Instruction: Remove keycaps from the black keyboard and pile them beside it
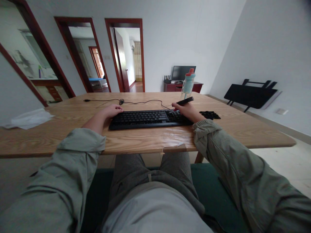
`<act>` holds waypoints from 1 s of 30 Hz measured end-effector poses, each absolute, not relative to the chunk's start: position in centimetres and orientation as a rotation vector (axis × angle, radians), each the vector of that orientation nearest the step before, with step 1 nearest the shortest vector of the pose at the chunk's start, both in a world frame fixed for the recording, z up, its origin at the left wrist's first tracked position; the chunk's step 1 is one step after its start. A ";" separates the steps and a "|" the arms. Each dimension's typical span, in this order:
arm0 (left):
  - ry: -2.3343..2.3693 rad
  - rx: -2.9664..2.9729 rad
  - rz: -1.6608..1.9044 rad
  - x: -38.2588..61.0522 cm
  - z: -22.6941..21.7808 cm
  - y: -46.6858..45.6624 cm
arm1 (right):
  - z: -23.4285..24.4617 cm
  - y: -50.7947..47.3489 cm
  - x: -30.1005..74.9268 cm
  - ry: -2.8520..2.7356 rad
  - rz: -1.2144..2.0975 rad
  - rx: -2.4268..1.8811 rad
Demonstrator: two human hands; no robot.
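A black keyboard (148,118) lies on the wooden table in front of me. At its left end my left hand (112,111) is closed around the back corner, its fingertips on the edge. My right hand (186,110) is over the keyboard's right end, its fingers wrapped round a thick black pen-shaped tool (185,101). The tool's rear end points up and to the right; its tip is hidden by the hand. Just right of this hand, a small heap of black pieces (209,115), seemingly loose keycaps, lies on the table.
The keyboard's cable (143,102) runs along the table (136,140) behind it, with a coil in it. A bottle (188,83) with a red lid stands behind my right hand. White crumpled plastic (30,117) lies at the left. Clear tape (179,144) covers part of the front edge.
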State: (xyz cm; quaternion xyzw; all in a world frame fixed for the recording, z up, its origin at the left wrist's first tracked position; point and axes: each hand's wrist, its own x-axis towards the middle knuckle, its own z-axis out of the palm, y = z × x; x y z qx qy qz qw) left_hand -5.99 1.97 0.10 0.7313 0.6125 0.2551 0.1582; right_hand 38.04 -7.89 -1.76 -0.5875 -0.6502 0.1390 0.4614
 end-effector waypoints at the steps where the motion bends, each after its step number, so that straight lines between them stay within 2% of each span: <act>1: 1.750 2.102 0.712 -6.0 0.1 2.0 | -1.8 -7.9 38.0 -1.605 0.330 -1.451; 30: 1.722 2.148 0.662 -6.4 -0.3 2.7 | -1.5 -7.7 38.6 -1.627 0.154 -1.535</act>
